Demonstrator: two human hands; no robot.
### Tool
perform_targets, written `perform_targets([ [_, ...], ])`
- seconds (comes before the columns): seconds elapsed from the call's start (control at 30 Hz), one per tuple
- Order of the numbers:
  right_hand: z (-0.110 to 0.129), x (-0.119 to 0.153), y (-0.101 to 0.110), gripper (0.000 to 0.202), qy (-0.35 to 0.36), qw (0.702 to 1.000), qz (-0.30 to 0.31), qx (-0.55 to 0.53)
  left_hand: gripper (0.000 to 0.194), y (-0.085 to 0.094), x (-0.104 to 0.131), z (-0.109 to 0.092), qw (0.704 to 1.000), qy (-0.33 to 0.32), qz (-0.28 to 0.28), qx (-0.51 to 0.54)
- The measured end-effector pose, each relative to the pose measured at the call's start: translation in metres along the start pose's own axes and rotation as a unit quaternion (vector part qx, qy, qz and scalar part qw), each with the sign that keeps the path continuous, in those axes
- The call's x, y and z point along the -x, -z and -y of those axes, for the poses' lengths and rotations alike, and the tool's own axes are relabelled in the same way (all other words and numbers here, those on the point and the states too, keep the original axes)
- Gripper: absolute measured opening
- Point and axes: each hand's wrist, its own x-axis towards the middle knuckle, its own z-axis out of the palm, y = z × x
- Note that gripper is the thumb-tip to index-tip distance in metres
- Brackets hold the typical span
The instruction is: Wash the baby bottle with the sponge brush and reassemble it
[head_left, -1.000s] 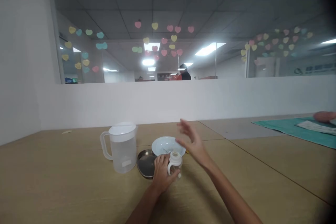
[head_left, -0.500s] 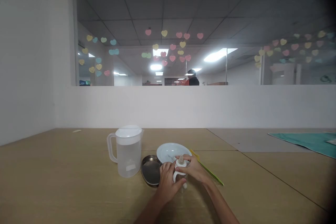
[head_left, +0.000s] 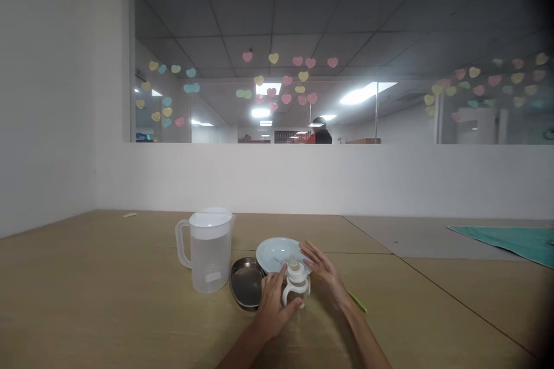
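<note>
A baby bottle (head_left: pixel 296 281) with a white collar, a clear teat and white side handles stands on the table in front of me. My left hand (head_left: pixel 273 301) is wrapped round its left side, thumb across the front. To the right of the bottle, my right hand (head_left: pixel 324 274) is off it, fingers stretched out and apart. Behind the bottle sits a white bowl (head_left: pixel 270 249) with a thin utensil in it, partly hidden. A metal dish (head_left: pixel 246 283) lies just left of my left hand. My right arm mostly covers a green stick-like thing (head_left: pixel 358 302).
A clear plastic pitcher (head_left: pixel 211 259) with a white lid stands at the left, its handle facing left. A teal cloth (head_left: pixel 515 242) lies far right. The white wall (head_left: pixel 277 179) closes off the table's back, below a window with heart stickers. One person (head_left: pixel 321 131) shows beyond it.
My right hand has let go of the bottle's top and moved right, its fingers opening. My left hand stays on the bottle. The camera view has shifted slightly.
</note>
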Motion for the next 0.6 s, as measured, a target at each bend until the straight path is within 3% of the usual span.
perform_targets([
  [0.13, 0.003, 0.007, -0.011, 0.068, -0.047, 0.994, 0.072, 0.068, 0.069, 0.002, 0.000, -0.001, 1.000, -0.010, 0.002, -0.010],
  [0.23, 0.004, 0.008, -0.012, 0.063, -0.061, 0.993, 0.083, 0.064, 0.068, 0.004, -0.001, -0.003, 1.000, -0.022, 0.006, -0.017],
  [0.4, 0.001, 0.001, -0.006, 0.050, -0.043, 0.999, -0.026, 0.016, 0.067, 0.006, -0.001, -0.007, 1.000, -0.013, 0.005, -0.022],
  [0.6, -0.003, -0.003, 0.003, 0.045, -0.030, 0.985, -0.136, -0.098, 0.066, 0.003, 0.002, -0.004, 0.999, -0.022, 0.005, -0.036],
])
